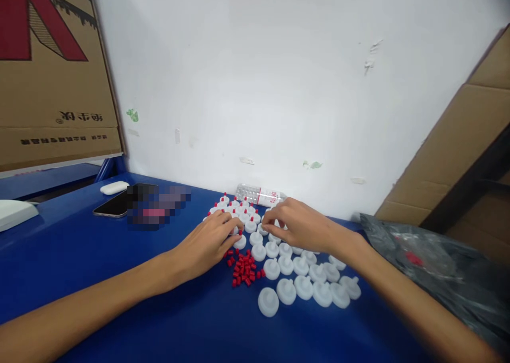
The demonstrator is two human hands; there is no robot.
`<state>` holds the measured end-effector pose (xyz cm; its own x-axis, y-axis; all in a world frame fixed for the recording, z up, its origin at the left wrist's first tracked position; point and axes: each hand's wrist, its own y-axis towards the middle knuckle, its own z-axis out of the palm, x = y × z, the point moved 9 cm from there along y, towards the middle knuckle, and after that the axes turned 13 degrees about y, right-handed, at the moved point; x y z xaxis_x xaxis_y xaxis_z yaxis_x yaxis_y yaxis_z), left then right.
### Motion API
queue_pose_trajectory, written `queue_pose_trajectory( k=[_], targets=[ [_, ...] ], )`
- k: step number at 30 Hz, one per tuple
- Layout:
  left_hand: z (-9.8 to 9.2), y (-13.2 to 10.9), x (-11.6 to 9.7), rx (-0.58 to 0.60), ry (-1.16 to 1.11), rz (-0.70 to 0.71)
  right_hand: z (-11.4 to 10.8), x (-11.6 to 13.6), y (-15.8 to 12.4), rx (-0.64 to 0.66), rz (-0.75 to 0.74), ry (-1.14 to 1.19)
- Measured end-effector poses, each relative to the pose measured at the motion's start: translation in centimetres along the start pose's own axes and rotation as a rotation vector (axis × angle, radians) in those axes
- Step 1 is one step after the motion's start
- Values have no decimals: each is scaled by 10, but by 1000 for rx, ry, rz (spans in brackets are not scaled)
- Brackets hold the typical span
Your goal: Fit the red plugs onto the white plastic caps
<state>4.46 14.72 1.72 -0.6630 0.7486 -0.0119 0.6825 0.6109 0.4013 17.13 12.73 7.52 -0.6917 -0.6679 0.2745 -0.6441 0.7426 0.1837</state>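
Observation:
My left hand (221, 234) is closed, thumb and index finger pinching a small red cap (240, 233) at the tip of a white round lid with a spout (239, 242). My right hand (292, 222) is closed too, fingertips at the top of another white spouted lid (262, 230), partly hidden by the fingers. Behind my left hand, several white lids carry red caps on their spouts (251, 224). Under and in front of my right hand stand several bare white lids (303, 287). Loose red caps (244, 270) lie in a heap between my hands, towards me.
A clear bottle (261, 194) lies against the wall (255, 86). On the blue table (191, 320), a phone (113, 206), a white case (114, 187) and a blurred-out item are at left. Cardboard (59, 97) stands left; a dark plastic bag (438, 267) lies right.

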Motion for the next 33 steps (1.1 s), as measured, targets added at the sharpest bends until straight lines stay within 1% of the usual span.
queue_pose_trajectory(
  k=[2,4,8,10,12,14,15,19,21,23,25,26,28,30,32,33],
  targets=[
    [-2,1,1,-13,-36,-9,1,3,0,-30,-8,-8],
    [-9,1,1,-53,-102,-28,3,8,1,-77,-28,-12],
    [-33,0,3,-208,-269,-84,10,24,3,-150,-110,22],
    [-42,-2,3,-272,-297,-99,9,30,3,-187,-129,45],
    [-48,-4,2,-305,-288,-103,4,35,2,-240,-134,51],
    [-50,-6,-2,-309,-248,-73,-1,38,1,-278,-146,42],
    [-51,-6,-5,-307,-216,-41,-2,41,1,-277,-161,31],
    [-51,-7,-18,-291,-72,91,1,52,-1,-227,-275,-57],
    [-50,-7,-21,-273,-40,115,2,56,-2,-236,-329,-119],
    [-51,-7,-21,-267,-38,107,3,56,-3,-252,-364,-202],
    [-54,-8,-17,-277,-69,57,3,51,-2,-254,-363,-301],
    [-55,-8,-14,-277,-89,28,0,44,-1,-256,-327,-332],
    [-54,-7,-10,-252,-116,-3,-12,21,0,-278,-191,-338],
    [-49,-6,-11,-197,-109,5,-28,-7,-2,-317,-21,-290],
    [-41,-4,-12,-124,-99,10,-41,-32,-6,-331,97,-263],
    [-35,-4,-13,-85,-97,10,-44,-44,-9,-317,144,-250]
  ],
)
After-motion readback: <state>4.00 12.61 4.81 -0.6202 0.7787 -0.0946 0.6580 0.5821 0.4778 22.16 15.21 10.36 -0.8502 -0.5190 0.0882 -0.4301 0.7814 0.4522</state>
